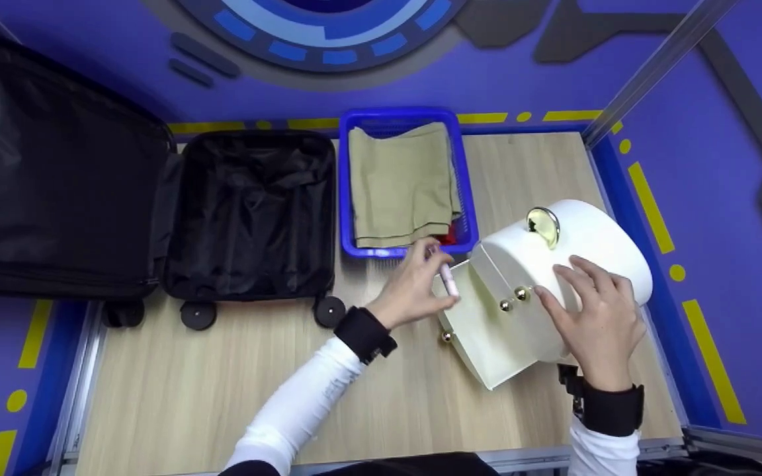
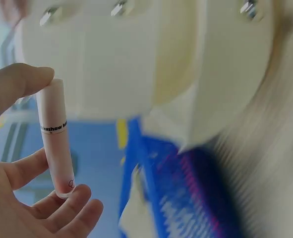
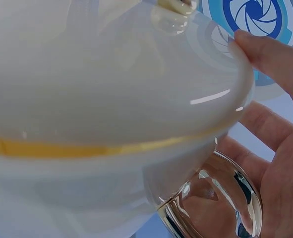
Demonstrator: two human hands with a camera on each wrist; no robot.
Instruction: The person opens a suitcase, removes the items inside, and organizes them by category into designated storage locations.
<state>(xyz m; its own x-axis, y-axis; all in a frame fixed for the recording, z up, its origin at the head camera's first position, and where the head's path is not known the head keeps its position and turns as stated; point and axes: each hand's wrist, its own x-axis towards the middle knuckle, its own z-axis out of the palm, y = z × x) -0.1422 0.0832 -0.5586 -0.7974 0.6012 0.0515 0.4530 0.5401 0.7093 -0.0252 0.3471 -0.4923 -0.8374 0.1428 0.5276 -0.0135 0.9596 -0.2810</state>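
My left hand (image 1: 414, 284) pinches a slim pale-pink tube, seemingly a lip gloss (image 1: 448, 280), by its ends; in the left wrist view the lip gloss tube (image 2: 55, 139) stands nearly upright with small dark lettering round its middle. Just right of that hand is a white rounded cosmetics box (image 1: 592, 244) with gold ball knobs and a gold ring handle (image 1: 544, 227). Its lower drawer (image 1: 487, 337) is pulled out towards the left. Over the box lies my right hand (image 1: 599, 317), fingers spread and touching the glossy lid; the right wrist view shows fingertips at the lid's edge.
Behind the left hand stands a blue basket (image 1: 467, 198) holding a folded khaki cloth (image 1: 401, 185), with something red (image 1: 448, 235) under it. An open black suitcase (image 1: 252, 218) occupies the left side of the wooden table (image 1: 235, 390). Blue walls enclose the back and sides.
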